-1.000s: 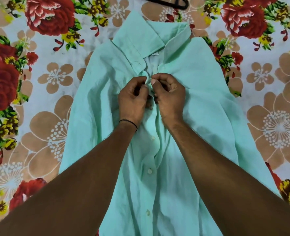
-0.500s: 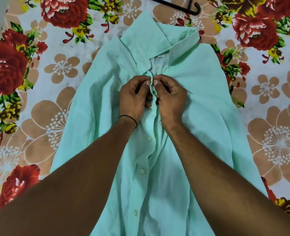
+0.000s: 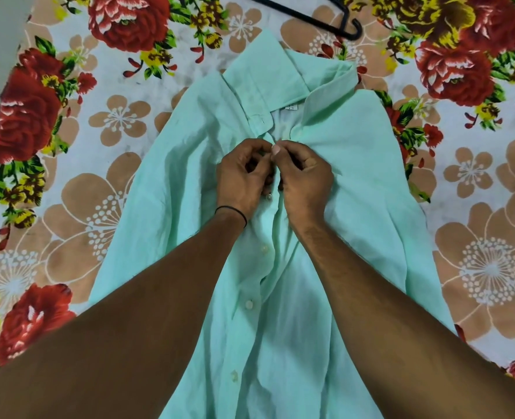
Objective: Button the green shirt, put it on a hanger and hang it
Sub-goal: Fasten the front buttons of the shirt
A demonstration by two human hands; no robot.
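On a bed, a floral sheet of red roses and tan blossoms [image 3: 78, 189] fills the view. A pale mint-green cotton shirt [image 3: 365, 213] lies front up in the middle of it, with its collar [image 3: 268, 83] at the far end and its hem running out of view at the near edge. A thin black plastic hanger [image 3: 304, 17] lies on the sheet just beyond the collar, a little to the right, apart from the shirt and untouched.

Both forearms reach in from the near edge and meet just below the collar. The left hand [image 3: 241, 179] and the right hand [image 3: 306, 179] are pressed thumb to thumb, their fingers curled under, and each pinches an edge of the front opening. The button they are working is hidden between the thumbs.

Over the last second little has moved. The hands have stayed at that same top spot, and the cloth round them is bunched as before. Only the view has tipped, so that more of the hanger now shows. This suggests that the first fastening is not yet through and that the task is near its start.

One small white button [image 3: 269, 196] peeps out under the left palm. Three more [image 3: 264, 248] run down the left edge towards the viewer and appear unfastened, though the folds make that uncertain. A thin black band [image 3: 232, 211] circles the left wrist.
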